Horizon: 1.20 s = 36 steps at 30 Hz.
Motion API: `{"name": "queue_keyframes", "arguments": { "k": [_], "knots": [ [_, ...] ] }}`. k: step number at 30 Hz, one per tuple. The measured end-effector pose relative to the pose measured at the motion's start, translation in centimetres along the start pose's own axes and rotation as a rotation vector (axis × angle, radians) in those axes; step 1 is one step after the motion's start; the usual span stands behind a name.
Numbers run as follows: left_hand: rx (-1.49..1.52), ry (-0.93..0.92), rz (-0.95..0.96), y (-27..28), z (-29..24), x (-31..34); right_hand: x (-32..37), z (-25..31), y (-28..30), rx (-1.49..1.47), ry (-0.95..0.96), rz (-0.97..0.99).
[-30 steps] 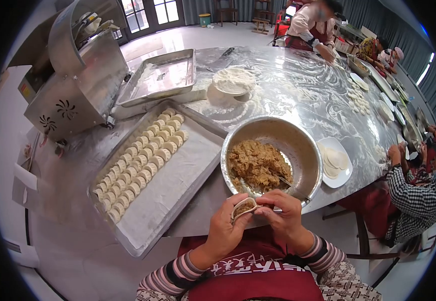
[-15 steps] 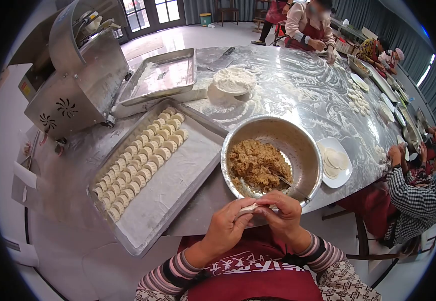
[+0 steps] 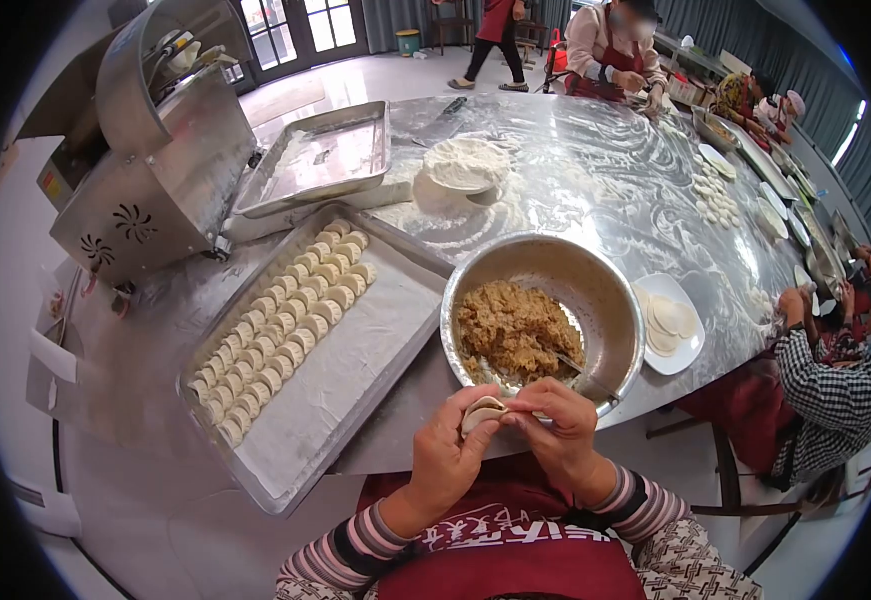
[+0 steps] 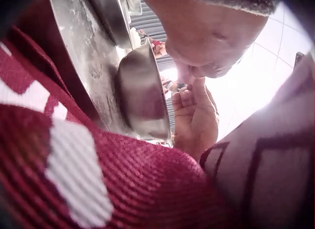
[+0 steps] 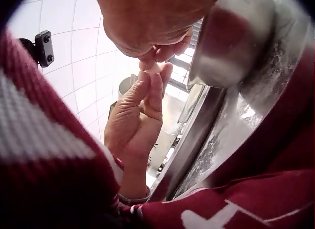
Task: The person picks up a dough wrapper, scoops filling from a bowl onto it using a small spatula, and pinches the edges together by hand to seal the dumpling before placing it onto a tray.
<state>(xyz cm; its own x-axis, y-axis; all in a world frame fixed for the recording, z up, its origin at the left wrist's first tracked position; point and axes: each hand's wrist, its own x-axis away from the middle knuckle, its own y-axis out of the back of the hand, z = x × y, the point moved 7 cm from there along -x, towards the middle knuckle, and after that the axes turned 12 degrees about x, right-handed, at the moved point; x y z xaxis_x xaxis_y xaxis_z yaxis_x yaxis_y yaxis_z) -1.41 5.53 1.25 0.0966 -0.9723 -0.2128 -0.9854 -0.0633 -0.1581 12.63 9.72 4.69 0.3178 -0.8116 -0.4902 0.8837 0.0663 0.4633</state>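
Observation:
In the head view a folded dumpling (image 3: 481, 414) is held over the table's near edge. My left hand (image 3: 445, 455) grips it from the left, thumb on the near side. My right hand (image 3: 563, 430) pinches the dumpling's right end between thumb and forefinger. Just beyond both hands stands a metal bowl (image 3: 610, 285) with brown filling (image 3: 515, 325) and a utensil handle in it. The right wrist view shows the fingertips of my left hand (image 5: 135, 116) and right hand (image 5: 157, 25) meeting at a pale bit of dough (image 5: 154, 69).
Left of the bowl lies a tray (image 3: 355, 390) with rows of dumplings (image 3: 285, 325). A plate of wrappers (image 3: 667, 320) is at the right. Farther back are an empty tray (image 3: 330, 150), a bowl of flour (image 3: 465, 162) and a metal machine (image 3: 145, 190). People work around the table.
The dumpling, open with filling showing a second ago, is now folded over and tilted in my fingers. At the back, a person in a red apron has walked into view.

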Motion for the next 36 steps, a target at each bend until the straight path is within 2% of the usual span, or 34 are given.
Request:
{"name": "queue_keyframes", "arguments": {
  "k": [2, 4, 7, 10, 14, 16, 20, 23, 25, 26, 28, 32, 34, 35, 36],
  "knots": [
    [-0.088, -0.003, -0.002, 0.1, -0.4, 0.0, 0.0, -0.2, -0.1, 0.004, 0.004, 0.017],
    [-0.258, -0.174, 0.043, -0.2, -1.8, -0.1, 0.0, 0.3, 0.1, 0.067, 0.108, -0.023],
    [-0.289, -0.276, 0.093, -0.4, -2.1, -0.2, 0.0, 0.0, 0.3, 0.010, 0.048, -0.065],
    [-0.297, -0.317, 0.169, -0.7, -2.5, -0.4, -0.2, 0.5, 0.4, 0.038, 0.094, -0.030],
    [-0.283, -0.274, 0.199, -1.2, -2.5, -0.4, 0.2, 0.6, 0.5, 0.092, 0.158, -0.076],
    [0.273, -0.023, -0.050, -0.5, -0.7, -0.1, 0.2, 0.8, 0.8, 0.106, 0.155, -0.141],
    [0.280, -0.017, -0.034, 0.1, 0.3, -0.1, 0.2, 0.5, 0.4, 0.096, 0.088, -0.153],
    [0.109, -0.025, -0.034, 0.2, 0.2, 0.1, 0.2, 0.3, 0.3, 0.058, 0.067, -0.130],
    [-0.206, -0.110, -0.005, 0.0, -1.0, 0.1, 0.2, 0.6, 0.2, 0.161, 0.173, -0.125],
    [-0.208, -0.109, -0.004, 0.0, -1.1, 0.0, 0.0, 0.6, 0.4, 0.160, 0.171, -0.126],
    [-0.359, -0.247, 0.025, -0.4, -2.1, 0.0, -0.2, 2.0, 0.6, 0.293, 0.332, -0.132],
    [-0.397, -0.377, 0.082, -0.7, -3.2, -0.5, -0.4, 2.0, 1.0, 0.233, 0.293, -0.199],
    [-0.409, -0.442, 0.204, -1.1, -3.3, -0.5, -0.3, 2.3, 0.9, 0.216, 0.385, -0.170],
    [-0.410, -0.441, 0.205, -1.3, -3.5, -0.4, -0.4, 2.3, 1.0, 0.216, 0.383, -0.170],
    [-0.273, -0.305, 0.172, -1.0, -3.2, -0.5, -0.4, 2.6, 1.2, 0.199, 0.392, -0.173]
  ]
}}
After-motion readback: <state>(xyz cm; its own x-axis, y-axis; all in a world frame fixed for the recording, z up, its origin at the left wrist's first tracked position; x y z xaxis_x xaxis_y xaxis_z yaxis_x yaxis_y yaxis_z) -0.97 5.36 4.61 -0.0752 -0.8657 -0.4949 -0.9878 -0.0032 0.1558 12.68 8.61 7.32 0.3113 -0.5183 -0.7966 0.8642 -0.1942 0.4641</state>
